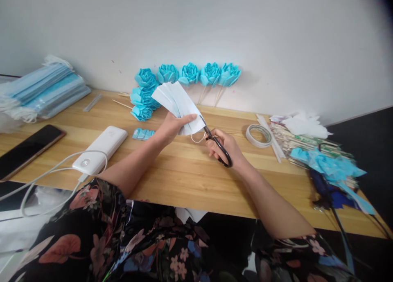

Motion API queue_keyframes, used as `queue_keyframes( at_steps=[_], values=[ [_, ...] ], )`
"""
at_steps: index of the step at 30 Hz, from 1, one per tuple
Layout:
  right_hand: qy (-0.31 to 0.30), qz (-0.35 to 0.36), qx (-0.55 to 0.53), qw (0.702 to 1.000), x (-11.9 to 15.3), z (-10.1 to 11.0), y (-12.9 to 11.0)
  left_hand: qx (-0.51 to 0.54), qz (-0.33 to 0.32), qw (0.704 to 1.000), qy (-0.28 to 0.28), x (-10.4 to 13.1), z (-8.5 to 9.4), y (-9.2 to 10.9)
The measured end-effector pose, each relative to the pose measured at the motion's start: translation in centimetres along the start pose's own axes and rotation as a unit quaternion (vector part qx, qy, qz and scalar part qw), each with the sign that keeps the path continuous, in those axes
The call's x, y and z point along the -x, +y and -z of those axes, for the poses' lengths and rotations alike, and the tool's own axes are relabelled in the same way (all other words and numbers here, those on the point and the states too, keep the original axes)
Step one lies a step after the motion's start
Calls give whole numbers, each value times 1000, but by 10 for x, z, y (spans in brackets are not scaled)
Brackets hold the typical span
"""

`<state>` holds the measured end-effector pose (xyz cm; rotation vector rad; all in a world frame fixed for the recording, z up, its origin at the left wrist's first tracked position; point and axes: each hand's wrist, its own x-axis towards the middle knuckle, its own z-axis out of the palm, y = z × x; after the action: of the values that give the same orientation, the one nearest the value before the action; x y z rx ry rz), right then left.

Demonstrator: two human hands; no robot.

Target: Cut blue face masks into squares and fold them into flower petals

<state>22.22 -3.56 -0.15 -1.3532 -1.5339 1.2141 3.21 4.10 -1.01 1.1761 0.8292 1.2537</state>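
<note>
My left hand (175, 125) pinches a pale blue-white face mask (181, 104), thumb on top, with its pleats fanned out toward the upper left. Black-handled scissors (217, 143) are in my right hand (225, 146), their blades at the mask's right edge. A thin white ear loop (197, 139) hangs below that edge, near the fingers of my right hand. Beyond the mask stands a row of blue flowers (189, 74) on thin sticks. Small folded blue pieces (143, 134) lie left of my left wrist.
On the left are a stack of masks (52, 87), a phone (29, 149) and a white power bank (100, 150) with a cable. A tape roll (258, 136), white strips and blue scraps (327, 163) lie on the right of the wooden table (184, 183).
</note>
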Motion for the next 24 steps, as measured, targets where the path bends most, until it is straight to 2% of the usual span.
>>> queue_keyframes(
  at_steps=[4,10,16,24],
  values=[
    [-14,-13,13,1000,-1,2,3,1,-3,1000,-3,0,0,1],
    [-6,22,55,998,-3,2,9,-17,-12,999,-28,1,0,-1],
    [-14,27,47,998,-5,2,16,-26,-15,999,-42,4,-2,1],
    [-9,20,51,998,0,3,5,-57,-9,996,-70,7,-4,4]
  ],
)
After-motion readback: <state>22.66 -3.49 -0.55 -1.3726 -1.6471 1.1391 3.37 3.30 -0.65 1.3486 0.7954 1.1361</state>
